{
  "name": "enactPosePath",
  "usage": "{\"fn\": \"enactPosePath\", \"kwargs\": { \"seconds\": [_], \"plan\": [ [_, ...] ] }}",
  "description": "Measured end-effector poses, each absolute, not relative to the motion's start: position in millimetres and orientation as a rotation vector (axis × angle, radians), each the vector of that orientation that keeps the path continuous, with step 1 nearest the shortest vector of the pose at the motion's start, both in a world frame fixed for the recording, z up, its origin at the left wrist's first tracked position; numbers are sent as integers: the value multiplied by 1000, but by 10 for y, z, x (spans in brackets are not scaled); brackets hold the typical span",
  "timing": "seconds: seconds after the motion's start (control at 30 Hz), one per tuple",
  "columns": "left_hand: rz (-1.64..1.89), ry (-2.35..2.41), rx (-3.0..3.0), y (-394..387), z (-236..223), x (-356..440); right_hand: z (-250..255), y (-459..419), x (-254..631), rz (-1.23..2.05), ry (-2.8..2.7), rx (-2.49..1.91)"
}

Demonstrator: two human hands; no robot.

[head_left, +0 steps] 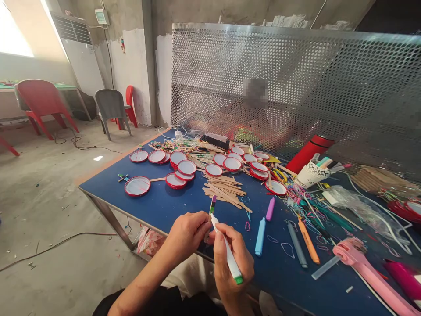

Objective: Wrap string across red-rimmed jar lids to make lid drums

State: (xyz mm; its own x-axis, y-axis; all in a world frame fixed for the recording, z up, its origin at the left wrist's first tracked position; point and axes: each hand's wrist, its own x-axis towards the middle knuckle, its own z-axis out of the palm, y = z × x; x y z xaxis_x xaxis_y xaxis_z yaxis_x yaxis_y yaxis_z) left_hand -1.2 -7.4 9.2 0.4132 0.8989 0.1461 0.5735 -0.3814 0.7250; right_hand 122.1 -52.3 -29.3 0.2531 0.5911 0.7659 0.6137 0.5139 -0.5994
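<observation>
My left hand (190, 232) is closed around the lower part of a wooden craft stick (213, 205), whose upper end shows purple, dark and green bands. In my right hand (235, 259) is a white marker (231, 259) with a green end, held like a pen. Its tip meets the stick just below the coloured bands. Beyond my hands lies a pile of plain craft sticks (226, 191). To the right rest a light blue marker (260, 237), a purple cap (270, 209), a grey marker (297, 243) and an orange marker (308, 241).
Red-rimmed white discs (137, 186) stand in stacks across the blue table (108, 180). At the right are a cup of markers (311, 174), a red bottle (309, 153), tangled rubber bands and a pink handled tool (371, 272). A perforated metal sheet (210, 66) rises behind.
</observation>
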Motion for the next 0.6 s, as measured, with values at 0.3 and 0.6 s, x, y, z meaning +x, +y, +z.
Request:
{"fn": "enactPosePath", "kwargs": {
  "seconds": [0.3, 0.6],
  "plan": [
    [690, 1234, 2060, -53, 89, -8, -324, -535, 1206, 49, -1259, -1174],
    [685, 1226, 2038, -68, 87, -13, -335, -528, 1220, -18, -1345, -1149]
  ]
}}
